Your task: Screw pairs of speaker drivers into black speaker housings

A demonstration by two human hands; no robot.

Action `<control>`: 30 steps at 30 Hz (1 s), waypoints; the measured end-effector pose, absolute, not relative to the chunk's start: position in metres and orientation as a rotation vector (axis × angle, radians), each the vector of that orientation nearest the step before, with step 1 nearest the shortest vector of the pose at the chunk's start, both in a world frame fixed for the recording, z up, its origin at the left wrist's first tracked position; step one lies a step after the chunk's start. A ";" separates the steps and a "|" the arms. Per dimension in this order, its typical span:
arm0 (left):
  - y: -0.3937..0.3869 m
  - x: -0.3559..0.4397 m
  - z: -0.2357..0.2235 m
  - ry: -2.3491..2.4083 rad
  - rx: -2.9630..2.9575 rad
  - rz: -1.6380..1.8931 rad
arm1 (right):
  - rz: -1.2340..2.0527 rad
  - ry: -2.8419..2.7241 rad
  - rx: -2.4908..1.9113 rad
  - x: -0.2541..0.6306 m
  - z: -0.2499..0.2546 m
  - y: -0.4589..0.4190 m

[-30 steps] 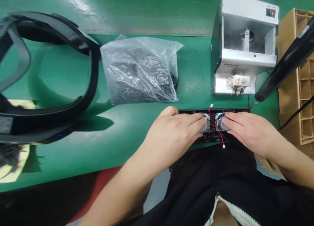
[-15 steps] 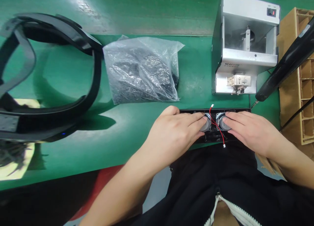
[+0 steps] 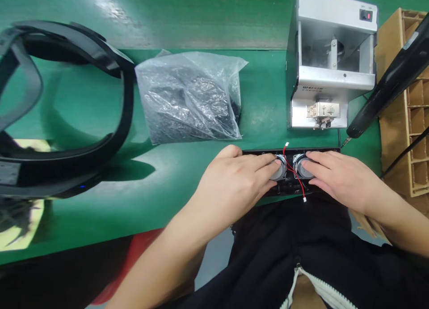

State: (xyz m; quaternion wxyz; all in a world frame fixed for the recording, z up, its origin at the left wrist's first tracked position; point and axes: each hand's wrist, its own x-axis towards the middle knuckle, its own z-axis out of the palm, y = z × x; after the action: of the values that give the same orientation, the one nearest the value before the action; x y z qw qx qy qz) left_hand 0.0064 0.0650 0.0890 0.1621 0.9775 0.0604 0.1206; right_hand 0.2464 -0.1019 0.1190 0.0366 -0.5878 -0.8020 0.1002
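Observation:
A black housing [image 3: 291,189] lies at the near edge of the green table, holding two round silver speakers side by side. My left hand [image 3: 234,181] lies flat over its left half, fingertips pressing on the left speaker [image 3: 280,169]. My right hand [image 3: 338,179] lies flat over the right half, fingers on the right speaker [image 3: 300,166]. A red wire [image 3: 295,175] with white plugs runs between the two speakers. Both hands have their fingers stretched out and grip nothing.
A grey metal machine [image 3: 330,63] stands just behind the housing. A clear bag of dark parts [image 3: 191,96] lies to the left. A black headset strap [image 3: 67,107] fills the far left. A cardboard divider box [image 3: 410,107] and a black tool handle [image 3: 389,85] are at right.
Both hands stay pressed on the speakers; only the view has shifted slightly.

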 end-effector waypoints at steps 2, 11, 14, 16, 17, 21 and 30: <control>0.065 0.006 0.088 0.177 2.783 0.353 | 0.290 -2.478 -1.793 0.246 0.119 -0.101; 0.064 0.005 0.086 0.214 2.746 0.328 | 0.278 -2.465 -1.758 0.251 0.115 -0.105; 0.064 0.005 0.087 0.200 2.747 0.359 | 0.249 -2.432 -1.737 0.250 0.114 -0.104; 0.064 0.006 0.087 0.197 2.751 0.370 | 0.212 -2.436 -1.728 0.249 0.114 -0.102; 0.064 0.006 0.087 0.198 2.751 0.370 | 0.199 -2.443 -1.719 0.248 0.114 -0.101; 0.065 0.006 0.089 0.200 2.740 0.337 | 0.230 -2.481 -1.726 0.248 0.113 -0.102; 0.064 0.005 0.084 0.207 2.731 0.358 | 0.228 -2.483 -1.733 0.247 0.109 -0.104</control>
State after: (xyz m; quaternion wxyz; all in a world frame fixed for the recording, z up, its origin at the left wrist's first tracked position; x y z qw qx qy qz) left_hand 0.0050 0.0636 0.0839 0.1885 0.9710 0.0737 0.1274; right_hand 0.2475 -0.1041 0.1089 0.0525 -0.5700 -0.8165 0.0751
